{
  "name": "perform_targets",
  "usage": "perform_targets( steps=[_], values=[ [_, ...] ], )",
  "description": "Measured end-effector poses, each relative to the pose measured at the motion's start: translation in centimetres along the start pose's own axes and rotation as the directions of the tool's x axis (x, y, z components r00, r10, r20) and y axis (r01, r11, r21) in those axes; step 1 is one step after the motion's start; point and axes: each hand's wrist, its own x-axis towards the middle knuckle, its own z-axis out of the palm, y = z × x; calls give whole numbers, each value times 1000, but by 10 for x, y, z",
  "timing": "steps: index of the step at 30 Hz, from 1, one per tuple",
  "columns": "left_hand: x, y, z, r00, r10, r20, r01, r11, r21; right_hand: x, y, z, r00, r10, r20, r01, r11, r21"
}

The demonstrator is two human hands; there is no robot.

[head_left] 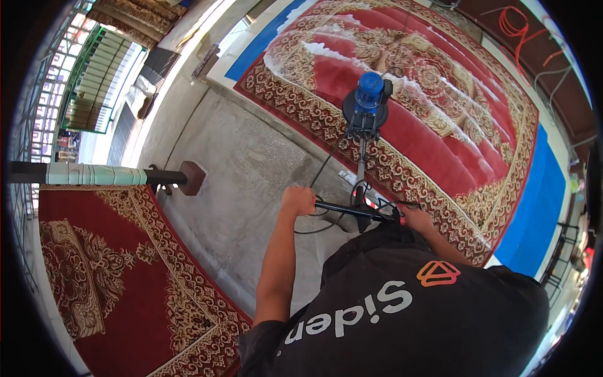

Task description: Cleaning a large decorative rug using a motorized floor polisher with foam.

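Observation:
My left hand (298,201) is closed round the left end of the black handlebar (339,208) of a floor scrubbing machine. On the bar's other end my right hand (416,218) is wrapped, beside a bit of red. A pole runs from the bar up to the machine's blue motor (369,91) and dark round base, which stand on a large red carpet (405,135) with gold and cream patterns. White foam (330,51) streaks the pile. Black cable (323,173) loops around the handle, and my body is close behind it.
Blue strips (534,201) border the carpet on a raised platform. Grey concrete floor (239,169) lies to my left. Another patterned red carpet (125,270) is at lower left, near a padded horizontal pole (94,174). An orange-red hose (518,31) hangs at the far right.

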Motion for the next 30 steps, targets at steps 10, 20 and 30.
perform_targets(
  steps=[10,20,30],
  values=[
    [51,-136,-64,995,-41,-89,35,997,-69,144,-83,-50,971,-186,-153,193,981,33],
    [110,-302,-132,995,-57,-79,53,997,-55,265,-215,-103,974,-150,-173,145,989,-36],
    [151,-452,-188,994,-102,-34,102,995,-18,378,-345,-168,987,-115,-111,112,993,-30]
  ],
)
